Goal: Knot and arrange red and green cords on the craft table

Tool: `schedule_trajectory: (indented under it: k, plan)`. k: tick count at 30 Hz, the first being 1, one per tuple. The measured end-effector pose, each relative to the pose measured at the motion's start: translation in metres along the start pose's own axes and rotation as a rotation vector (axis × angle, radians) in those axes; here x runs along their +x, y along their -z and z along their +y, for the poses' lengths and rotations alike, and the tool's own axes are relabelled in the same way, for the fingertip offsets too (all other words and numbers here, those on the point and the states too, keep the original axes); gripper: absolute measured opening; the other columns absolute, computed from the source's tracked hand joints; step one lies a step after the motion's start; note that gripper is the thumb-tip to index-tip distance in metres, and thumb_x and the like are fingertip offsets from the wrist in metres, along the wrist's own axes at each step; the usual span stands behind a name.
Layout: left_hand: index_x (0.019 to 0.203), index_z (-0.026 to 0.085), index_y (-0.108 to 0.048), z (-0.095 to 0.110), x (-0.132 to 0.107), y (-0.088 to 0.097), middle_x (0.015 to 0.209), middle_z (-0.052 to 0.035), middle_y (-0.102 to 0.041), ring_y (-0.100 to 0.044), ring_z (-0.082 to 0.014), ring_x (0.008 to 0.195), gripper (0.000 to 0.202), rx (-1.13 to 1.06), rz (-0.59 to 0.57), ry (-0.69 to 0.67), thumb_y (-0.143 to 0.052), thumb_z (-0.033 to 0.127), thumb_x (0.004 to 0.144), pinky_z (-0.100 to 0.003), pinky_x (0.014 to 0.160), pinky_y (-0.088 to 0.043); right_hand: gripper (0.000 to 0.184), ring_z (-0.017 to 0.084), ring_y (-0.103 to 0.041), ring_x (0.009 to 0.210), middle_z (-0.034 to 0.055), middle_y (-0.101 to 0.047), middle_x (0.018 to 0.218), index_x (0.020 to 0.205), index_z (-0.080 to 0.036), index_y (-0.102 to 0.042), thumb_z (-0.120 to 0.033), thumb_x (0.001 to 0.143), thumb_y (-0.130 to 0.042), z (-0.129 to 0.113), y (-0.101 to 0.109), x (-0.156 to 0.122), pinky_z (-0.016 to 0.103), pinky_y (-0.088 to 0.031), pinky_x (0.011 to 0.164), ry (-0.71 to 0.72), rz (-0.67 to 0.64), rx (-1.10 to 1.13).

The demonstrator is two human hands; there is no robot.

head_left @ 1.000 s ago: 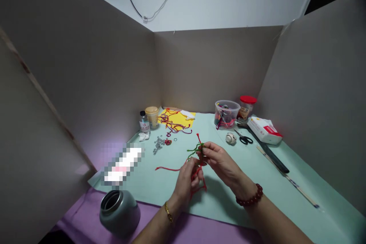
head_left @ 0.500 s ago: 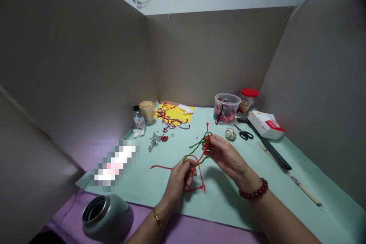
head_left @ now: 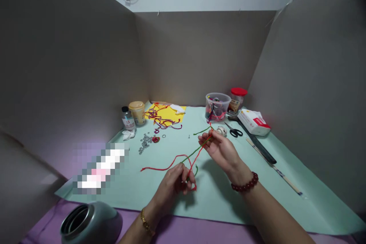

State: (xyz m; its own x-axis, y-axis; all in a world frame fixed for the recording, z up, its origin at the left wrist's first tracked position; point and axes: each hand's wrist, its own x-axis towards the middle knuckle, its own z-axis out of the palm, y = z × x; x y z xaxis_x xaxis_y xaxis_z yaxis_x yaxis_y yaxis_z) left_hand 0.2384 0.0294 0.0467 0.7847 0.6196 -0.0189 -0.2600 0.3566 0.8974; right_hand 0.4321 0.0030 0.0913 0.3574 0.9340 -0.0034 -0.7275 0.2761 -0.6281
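Red and green cords [head_left: 195, 156] stretch in a loose tangle between my two hands, and a red tail [head_left: 157, 167] trails out to the left. My left hand [head_left: 171, 187] pinches the lower part of the cords, with a red loop hanging under it. My right hand [head_left: 220, 150] grips the upper strands between thumb and fingers, and their ends stick out past it. A gold bracelet [head_left: 145, 223] circles my left wrist. A red bead bracelet [head_left: 245, 182] circles my right wrist.
Mint paper [head_left: 217, 202] covers the table, with cardboard walls around it. Nearby lie metal rings [head_left: 145, 144], a red knot [head_left: 156, 139], scissors [head_left: 234, 131] and a round white object [head_left: 221, 131]. Behind are yellow paper [head_left: 168, 113], a plastic tub [head_left: 217, 106] and a tissue pack [head_left: 254, 122]. A grey flask [head_left: 91, 223] stands front left.
My hands have drawn farther apart, and the cords now stretch longer and straighter between them. The view has shifted, so the table sits further left in the frame.
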Motion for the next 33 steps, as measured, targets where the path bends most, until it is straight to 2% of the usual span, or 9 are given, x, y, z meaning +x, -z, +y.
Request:
schedule_trajectory:
  k: [5,9,14,20,25,29,33]
  plan:
    - [0.064,0.017,-0.043,0.001,-0.001,-0.001,0.07,-0.003,-0.062,-0.043,-0.0061,0.046,0.05,0.109,-0.059,0.035,-0.055,0.059,0.088,-0.02,0.045,-0.031,0.012,0.016,-0.067,0.07,0.0012,-0.068,0.068,0.07,-0.019,-0.062,-0.016,0.08,-0.067,-0.017,0.007,0.006,0.029,-0.057,0.074,0.045,0.02,0.06]
    - [0.063,0.018,-0.04,0.002,0.001,0.0,0.06,0.0025,-0.052,-0.034,-0.005,0.043,0.052,0.163,-0.023,0.037,-0.053,0.062,0.088,-0.02,0.046,-0.026,0.014,0.014,-0.066,0.068,0.0007,-0.066,0.067,0.071,-0.018,-0.062,-0.016,0.085,-0.063,-0.033,0.015,0.011,0.027,-0.057,0.074,0.119,0.046,0.092]
    - [0.062,0.019,-0.035,0.002,0.001,0.001,0.055,0.0049,-0.044,-0.024,-0.0054,0.044,0.055,0.161,0.037,0.059,-0.05,0.064,0.088,-0.021,0.046,-0.018,0.01,0.013,-0.067,0.069,-0.0002,-0.066,0.067,0.075,-0.018,-0.065,-0.016,0.085,-0.064,-0.046,0.023,0.015,0.025,-0.057,0.074,0.214,0.04,0.055]
    - [0.063,0.019,-0.034,0.002,0.004,0.006,0.053,0.0071,-0.037,-0.015,-0.0061,0.047,0.056,0.078,0.1,0.061,-0.053,0.066,0.086,-0.02,0.046,-0.018,0.004,0.012,-0.066,0.071,-0.0012,-0.067,0.068,0.08,-0.018,-0.068,-0.019,0.082,-0.071,-0.049,0.028,0.02,0.023,-0.057,0.073,0.257,0.052,0.015]
    - [0.066,0.019,-0.04,0.0,0.008,0.012,0.052,0.0098,-0.027,-0.008,-0.0058,0.048,0.055,-0.028,0.102,0.114,-0.064,0.066,0.078,-0.018,0.043,-0.013,0.009,0.011,-0.064,0.07,-0.0017,-0.066,0.069,0.084,-0.019,-0.07,-0.02,0.078,-0.076,-0.049,0.027,0.021,0.022,-0.056,0.074,0.305,0.054,-0.016]
    - [0.071,0.019,-0.044,0.001,0.009,0.014,0.056,0.0117,-0.017,-0.003,-0.0057,0.05,0.059,0.013,0.197,0.172,-0.071,0.071,0.067,-0.017,0.042,-0.007,0.012,0.012,-0.062,0.067,-0.002,-0.064,0.068,0.084,-0.019,-0.07,-0.023,0.077,-0.078,-0.051,0.027,0.02,0.023,-0.057,0.071,0.377,0.078,-0.039]
    - [0.072,0.019,-0.045,0.002,0.008,0.011,0.057,0.0117,-0.014,-0.003,-0.0056,0.05,0.059,0.103,0.229,0.162,-0.067,0.073,0.069,-0.016,0.042,-0.007,0.011,0.011,-0.059,0.064,-0.0025,-0.062,0.068,0.085,-0.019,-0.07,-0.022,0.078,-0.077,-0.056,0.027,0.02,0.021,-0.055,0.065,0.425,0.084,-0.054]
